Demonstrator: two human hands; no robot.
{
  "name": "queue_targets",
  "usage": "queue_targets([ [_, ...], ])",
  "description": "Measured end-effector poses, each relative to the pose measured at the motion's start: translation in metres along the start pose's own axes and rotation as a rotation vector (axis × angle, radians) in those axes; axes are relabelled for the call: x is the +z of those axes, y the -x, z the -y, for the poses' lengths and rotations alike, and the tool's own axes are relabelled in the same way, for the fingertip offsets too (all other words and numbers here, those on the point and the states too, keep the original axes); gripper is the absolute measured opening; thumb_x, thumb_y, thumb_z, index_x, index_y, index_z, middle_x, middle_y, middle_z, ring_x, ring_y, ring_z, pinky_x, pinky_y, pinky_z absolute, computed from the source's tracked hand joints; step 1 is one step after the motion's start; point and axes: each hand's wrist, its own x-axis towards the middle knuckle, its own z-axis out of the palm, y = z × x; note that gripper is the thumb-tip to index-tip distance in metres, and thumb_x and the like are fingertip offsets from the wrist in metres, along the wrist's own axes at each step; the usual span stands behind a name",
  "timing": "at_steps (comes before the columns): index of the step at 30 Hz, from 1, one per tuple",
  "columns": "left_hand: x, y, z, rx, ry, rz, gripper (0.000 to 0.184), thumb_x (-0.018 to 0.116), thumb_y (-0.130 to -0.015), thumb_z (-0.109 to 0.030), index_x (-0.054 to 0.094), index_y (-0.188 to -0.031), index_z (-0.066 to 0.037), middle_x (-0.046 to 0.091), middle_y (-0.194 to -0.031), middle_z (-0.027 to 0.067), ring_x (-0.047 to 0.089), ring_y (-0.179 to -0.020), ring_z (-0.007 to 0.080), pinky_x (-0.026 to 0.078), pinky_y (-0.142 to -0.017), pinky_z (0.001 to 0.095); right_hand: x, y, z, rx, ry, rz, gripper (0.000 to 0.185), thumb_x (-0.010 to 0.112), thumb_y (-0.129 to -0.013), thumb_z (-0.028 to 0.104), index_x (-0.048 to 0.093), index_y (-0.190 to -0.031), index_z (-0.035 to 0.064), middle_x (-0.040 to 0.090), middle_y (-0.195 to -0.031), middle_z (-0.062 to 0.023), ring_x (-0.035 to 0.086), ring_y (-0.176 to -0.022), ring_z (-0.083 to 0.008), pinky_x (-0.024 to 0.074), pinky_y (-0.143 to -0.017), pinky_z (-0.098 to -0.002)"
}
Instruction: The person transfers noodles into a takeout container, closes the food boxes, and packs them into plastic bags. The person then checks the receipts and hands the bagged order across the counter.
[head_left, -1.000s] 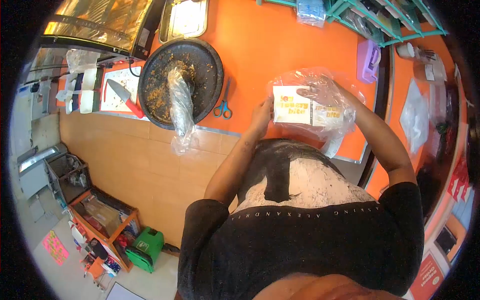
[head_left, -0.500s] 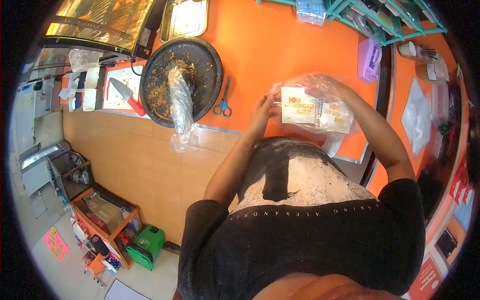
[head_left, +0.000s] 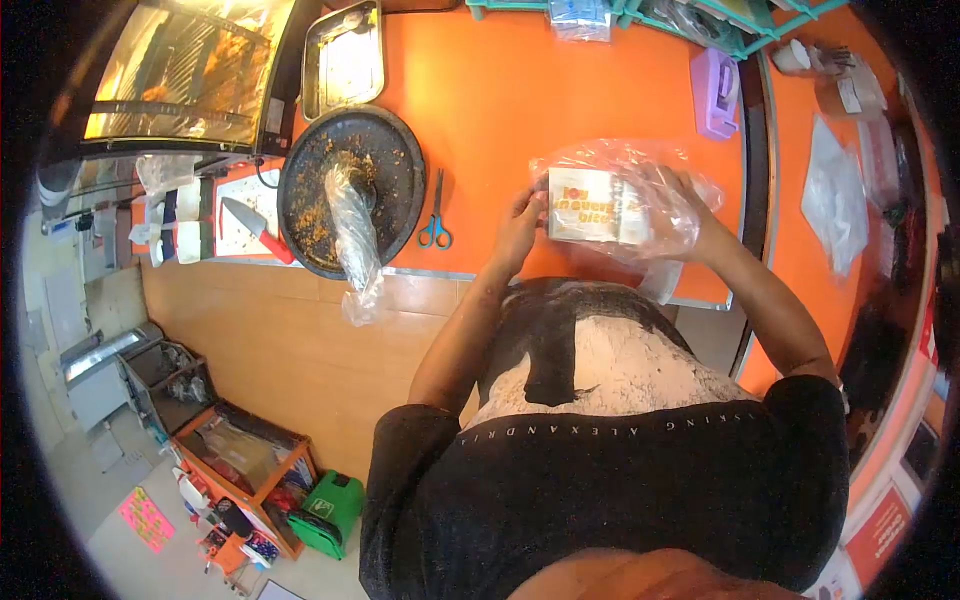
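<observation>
A clear plastic bag [head_left: 672, 160] lies around white printed paper boxes [head_left: 585, 205] at the front of the orange counter. My left hand [head_left: 520, 228] is at the left edge, its fingers closed on the bag's rim beside the box; its fingertips are partly hidden. On the right, my right hand [head_left: 700, 225] grips the bag's side, with the film partly covering its fingers. The second box sits to the right under the plastic, and its far end cannot be made out.
Blue-handled scissors [head_left: 435, 232] lie left of my hands. Beyond them, a round dark tray [head_left: 405, 205] with crumbs carries a plastic-wrapped tool [head_left: 352, 215]. A red-handled knife [head_left: 252, 225] rests on a white board. A purple tape dispenser [head_left: 715, 95] stands at back right.
The boxes now sit closer together with the left one facing up more squarely. My right hand has come down along the bag's right side. The view has shifted slightly.
</observation>
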Motion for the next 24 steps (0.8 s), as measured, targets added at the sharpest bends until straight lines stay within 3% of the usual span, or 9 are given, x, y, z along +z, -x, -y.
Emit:
queue_targets([
  [3, 0.004, 0.001, -0.003, 0.005, -0.042, -0.001, 0.034, 0.049, -0.106, -0.025, 0.060, -0.133, -0.006, 0.064, -0.112, 0.0000, 0.057, -0.093, 0.0099, 0.049, -0.080, 0.0290, -0.002, -0.024, 0.017, 0.004, 0.025, 0.195, 0.113, 0.077, -0.070, 0.064, 0.030, -0.156, 0.0078, 0.034, -0.155, -0.0225, 0.039, -0.137, -0.0423, 0.0291, -0.112, -0.0556],
  [8, 0.007, 0.005, -0.007, 0.014, -0.082, 0.016, 0.038, 0.051, -0.105, -0.024, 0.055, -0.135, -0.002, 0.060, -0.124, 0.0076, 0.056, -0.101, 0.0158, 0.049, -0.087, 0.0331, -0.025, -0.003, 0.026, 0.064, -0.018, 0.037, 0.092, 0.077, -0.074, 0.054, 0.045, -0.146, 0.0071, 0.039, -0.152, -0.0202, 0.041, -0.138, -0.0380, 0.0314, -0.111, -0.0565],
  [10, 0.023, 0.030, -0.022, 0.381, -0.536, -0.458, 0.045, 0.056, -0.102, -0.025, 0.048, -0.138, 0.001, 0.053, -0.133, 0.0159, 0.052, -0.115, 0.0237, 0.045, -0.096, 0.0390, -0.067, 0.009, 0.023, 0.113, -0.174, 0.010, 0.082, 0.076, -0.076, 0.050, 0.051, -0.142, 0.0076, 0.041, -0.151, -0.0190, 0.041, -0.138, -0.0363, 0.0315, -0.111, -0.0574],
  [13, 0.076, 0.074, -0.085, 0.820, -0.936, -0.097, 0.053, 0.069, -0.091, -0.019, 0.046, -0.135, 0.000, 0.048, -0.136, 0.0183, 0.052, -0.119, 0.0329, 0.042, -0.099, 0.0483, -0.107, 0.028, -0.001, 0.085, 0.108, 0.378, 0.074, 0.079, -0.076, 0.042, 0.054, -0.139, 0.0118, 0.048, -0.146, -0.0160, 0.039, -0.140, -0.0337, 0.0244, -0.118, -0.0545],
  [17, 0.145, 0.068, -0.099, 0.807, -1.225, -0.015, 0.056, 0.069, -0.089, -0.020, 0.048, -0.136, 0.001, 0.059, -0.121, 0.0216, 0.055, -0.118, 0.0333, 0.039, -0.105, 0.0494, -0.096, 0.027, -0.083, -0.363, 0.498, 0.235, 0.043, 0.080, -0.073, 0.029, 0.068, -0.107, 0.0080, 0.058, -0.136, -0.0113, 0.045, -0.135, -0.0343, 0.0295, -0.116, -0.0513],
  [19, 0.147, 0.047, -0.097, 0.462, -1.220, 0.086, 0.045, 0.066, -0.090, -0.017, 0.052, -0.129, 0.000, 0.068, -0.091, 0.0143, 0.065, -0.102, 0.0281, 0.046, -0.099, 0.0429, -0.109, 0.019, -0.083, -0.493, 0.592, 0.203, 0.032, 0.080, -0.072, 0.024, 0.070, -0.096, 0.0067, 0.061, -0.132, -0.0103, 0.047, -0.133, -0.0349, 0.0320, -0.114, -0.0506],
  [20, 0.146, 0.042, -0.099, 0.474, -1.230, 0.072, 0.045, 0.066, -0.090, -0.017, 0.052, -0.129, 0.000, 0.068, -0.091, 0.0143, 0.065, -0.102, 0.0281, 0.046, -0.099, 0.0429, -0.118, 0.022, -0.082, -0.462, 0.358, 0.210, 0.024, 0.079, -0.072, 0.021, 0.068, -0.089, 0.0060, 0.062, -0.126, -0.0102, 0.048, -0.131, -0.0349, 0.0358, -0.111, -0.0505],
  [22, 0.142, 0.050, -0.127, 0.126, -0.774, 0.005, 0.033, 0.060, -0.092, -0.011, 0.054, -0.123, 0.000, 0.065, -0.068, 0.0082, 0.069, -0.088, 0.0225, 0.053, -0.086, 0.0354, -0.139, 0.023, -0.061, -0.440, 0.108, 0.214, 0.018, 0.077, -0.072, 0.017, 0.066, -0.081, 0.0054, 0.064, -0.121, -0.0102, 0.049, -0.129, -0.0350, 0.0395, -0.107, -0.0504],
  [24, 0.132, 0.054, -0.133, 0.317, -0.715, 0.086, 0.024, 0.054, -0.094, -0.005, 0.053, -0.118, 0.001, 0.068, -0.081, 0.0117, 0.070, -0.092, 0.0194, 0.054, -0.077, 0.0314, -0.142, 0.028, -0.045, -0.542, -0.010, 0.059, 0.022, 0.076, -0.072, 0.015, 0.063, -0.088, 0.0072, 0.061, -0.101, -0.0091, 0.059, -0.108, -0.0332, 0.0490, -0.090, -0.0473],
])
